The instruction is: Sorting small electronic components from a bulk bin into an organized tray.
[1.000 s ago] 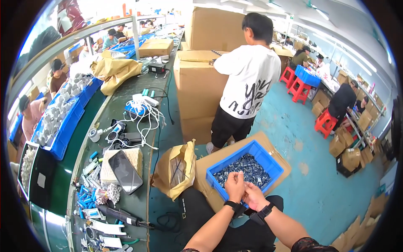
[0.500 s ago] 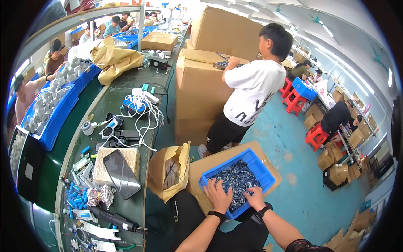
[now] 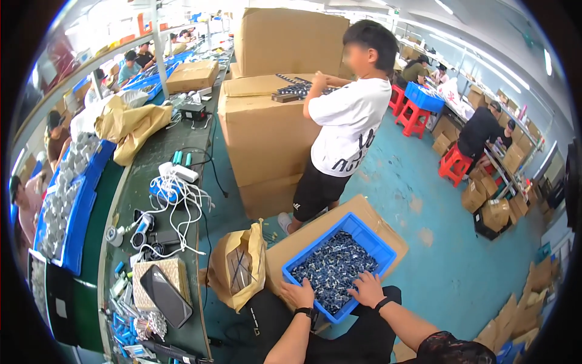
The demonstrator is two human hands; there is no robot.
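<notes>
A blue plastic bin [image 3: 383, 242] holds a heap of small dark-blue and silver parts [image 3: 336, 261]. At its near left corner lies my left hand [image 3: 299, 295], open, its fingers stretched out along the rim and the edge of the heap. My right hand [image 3: 366, 290] rests on the near right part of the heap, fingers apart and slightly bent, their tips among the parts. Nothing held shows in either hand. The bin sits on a flat cardboard sheet [image 3: 388, 223] in front of my knees.
Left of the bin stands an open brown paper bag [image 3: 254, 261]. A green workbench [image 3: 151, 145] carries a phone [image 3: 167, 295], white cables [image 3: 182, 200] and blue cylinders. Beyond the bin, a person in a white shirt [image 3: 351, 115] stands at stacked cardboard boxes [image 3: 267, 133].
My left hand has drawn back from the middle of the heap to the near left rim. My right hand has flattened out on the parts. The view has turned somewhat.
</notes>
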